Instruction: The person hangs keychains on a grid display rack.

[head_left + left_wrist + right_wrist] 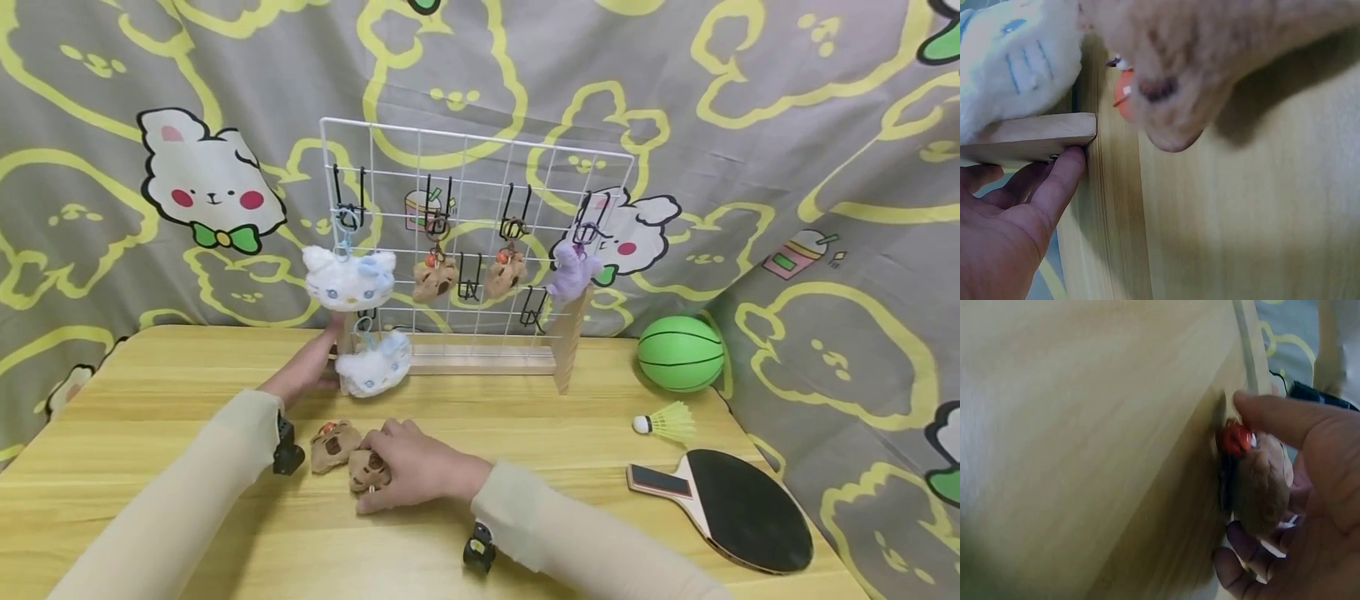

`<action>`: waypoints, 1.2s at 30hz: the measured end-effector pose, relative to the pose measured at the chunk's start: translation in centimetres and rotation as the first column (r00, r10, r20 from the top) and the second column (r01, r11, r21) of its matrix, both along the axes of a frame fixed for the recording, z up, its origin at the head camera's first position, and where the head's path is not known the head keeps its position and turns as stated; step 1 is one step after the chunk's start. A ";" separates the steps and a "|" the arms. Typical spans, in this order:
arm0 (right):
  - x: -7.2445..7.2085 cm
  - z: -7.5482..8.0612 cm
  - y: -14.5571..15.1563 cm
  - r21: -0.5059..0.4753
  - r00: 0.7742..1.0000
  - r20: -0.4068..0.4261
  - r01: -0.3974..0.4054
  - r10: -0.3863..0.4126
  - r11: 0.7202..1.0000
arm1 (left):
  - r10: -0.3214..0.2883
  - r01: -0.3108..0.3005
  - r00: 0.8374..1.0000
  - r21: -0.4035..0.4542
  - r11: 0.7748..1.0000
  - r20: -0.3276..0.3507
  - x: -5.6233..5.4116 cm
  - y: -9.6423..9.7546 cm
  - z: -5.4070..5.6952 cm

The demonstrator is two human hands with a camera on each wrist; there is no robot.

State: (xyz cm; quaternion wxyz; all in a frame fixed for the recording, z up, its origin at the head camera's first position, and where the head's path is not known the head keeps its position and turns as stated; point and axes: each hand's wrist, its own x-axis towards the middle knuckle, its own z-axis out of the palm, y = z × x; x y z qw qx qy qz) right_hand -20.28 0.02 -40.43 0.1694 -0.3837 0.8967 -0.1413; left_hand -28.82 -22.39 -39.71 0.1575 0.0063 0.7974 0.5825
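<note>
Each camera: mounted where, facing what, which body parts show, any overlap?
Head: on the head, facing forward-down at wire rack and table; left hand, right hand, both sleeves show.
Left wrist: worn there, facing the wooden panel; left hand shows.
Right wrist: worn there, facing a brown plush; right hand and apparently left sleeve show.
Shared: head and right wrist both show that plush.

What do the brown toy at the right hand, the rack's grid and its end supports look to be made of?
Brown toy: soft plush, probably synthetic, with a matte, fuzzy nap; its red bead looks glossy, perhaps plastic.
Grid: probably metal, painted or plastic-coated white, judging by its thin, straight wires.
End supports: pale wood or a wood-look board, matte, with faint grain.
</note>
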 end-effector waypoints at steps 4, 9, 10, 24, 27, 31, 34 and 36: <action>0.7 0.0 -0.3 0.055 0.999 -0.037 0.000 0.002 0.998 | 0.007 -0.007 1.000 0.002 1.000 0.005 0.1 -0.1 -0.2; 0.7 -0.3 -0.3 0.023 1.000 0.015 -0.004 0.004 1.000 | 0.005 -0.005 1.000 -0.002 1.000 0.014 0.1 -0.1 -0.4; 0.6 -0.3 -0.2 0.012 1.000 0.031 -0.002 0.002 1.000 | 0.005 -0.005 1.000 -0.001 1.000 0.015 0.0 -0.1 -0.5; 0.5 -0.8 1.3 -0.101 0.994 0.105 0.031 -0.021 0.994 | 0.001 0.000 1.000 -0.021 1.000 0.024 -0.3 -0.2 -0.7; 0.4 -0.9 2.0 -0.150 0.991 0.131 0.027 -0.007 0.988 | 0.001 0.000 1.000 -0.022 1.000 0.025 -0.2 -0.1 -0.6; -0.1 -0.9 3.3 -0.225 0.981 0.195 0.024 0.021 0.974 | 0.000 0.000 1.000 -0.013 1.000 0.023 -0.2 -0.2 -0.6; -0.6 -1.0 4.4 -0.304 0.962 0.274 0.074 0.013 0.950 | 0.002 -0.002 1.000 -0.009 1.000 0.016 -0.2 -0.3 -0.5; -1.0 -1.1 5.3 -0.378 0.936 0.351 0.141 0.001 0.915 | 0.000 0.000 1.000 -0.011 1.000 0.013 -0.4 -0.3 -0.5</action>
